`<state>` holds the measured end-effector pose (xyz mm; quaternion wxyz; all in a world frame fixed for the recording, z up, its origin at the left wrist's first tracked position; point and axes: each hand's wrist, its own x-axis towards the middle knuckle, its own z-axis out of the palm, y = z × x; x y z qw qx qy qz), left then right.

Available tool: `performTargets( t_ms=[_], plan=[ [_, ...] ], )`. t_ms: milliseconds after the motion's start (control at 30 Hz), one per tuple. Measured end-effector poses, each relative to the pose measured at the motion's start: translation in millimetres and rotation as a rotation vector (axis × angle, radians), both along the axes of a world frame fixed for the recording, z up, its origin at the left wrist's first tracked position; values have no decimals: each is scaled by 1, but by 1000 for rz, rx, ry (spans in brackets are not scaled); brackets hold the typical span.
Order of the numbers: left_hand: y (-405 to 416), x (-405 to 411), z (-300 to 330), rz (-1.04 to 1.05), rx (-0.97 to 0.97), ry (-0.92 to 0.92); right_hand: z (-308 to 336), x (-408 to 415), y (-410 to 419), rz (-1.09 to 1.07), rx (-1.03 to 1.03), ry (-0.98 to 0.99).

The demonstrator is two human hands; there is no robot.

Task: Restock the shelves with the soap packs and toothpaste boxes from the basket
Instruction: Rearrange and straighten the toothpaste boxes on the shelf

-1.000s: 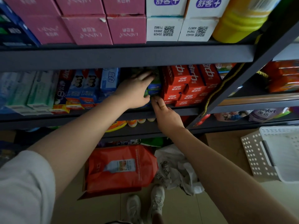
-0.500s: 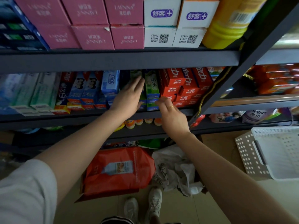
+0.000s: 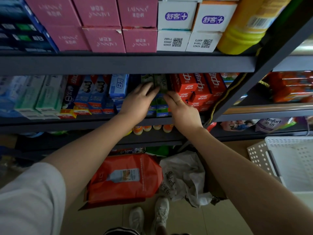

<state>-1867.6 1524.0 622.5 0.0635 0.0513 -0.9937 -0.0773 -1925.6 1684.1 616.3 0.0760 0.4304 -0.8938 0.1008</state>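
Green toothpaste boxes (image 3: pixel 161 106), stacked between blue and red cartons on the shelf (image 3: pixel 94 120). Left hand (image 3: pixel 135 103) and right hand (image 3: pixel 183 111) press them, fingers extended.

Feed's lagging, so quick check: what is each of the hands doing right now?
Left hand: open, straight fingers pressing the green boxes.
Right hand: fingers on the same boxes; grip cannot be told.

White short sleeve (image 3: pixel 28 197), gold ring (image 3: pixel 178 100), white sneakers (image 3: pixel 149 216).
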Motion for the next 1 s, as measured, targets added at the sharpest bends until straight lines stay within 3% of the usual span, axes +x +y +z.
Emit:
performTargets(
  t_ms=[100, 233, 700, 1000],
  plan=[
    [2, -2, 5, 14, -10, -63, -9, 5, 7, 64, -22, 162],
    [0, -8, 6, -6, -12, -111, -22, 2, -3, -6, 60, 260],
    [-3, -11, 9, -14, 0, -137, -43, -11, -17, -83, 87, 277],
    [0, 0, 2, -7, -10, -26, -42, -7, -20, -121, 52, 269]
  ],
)
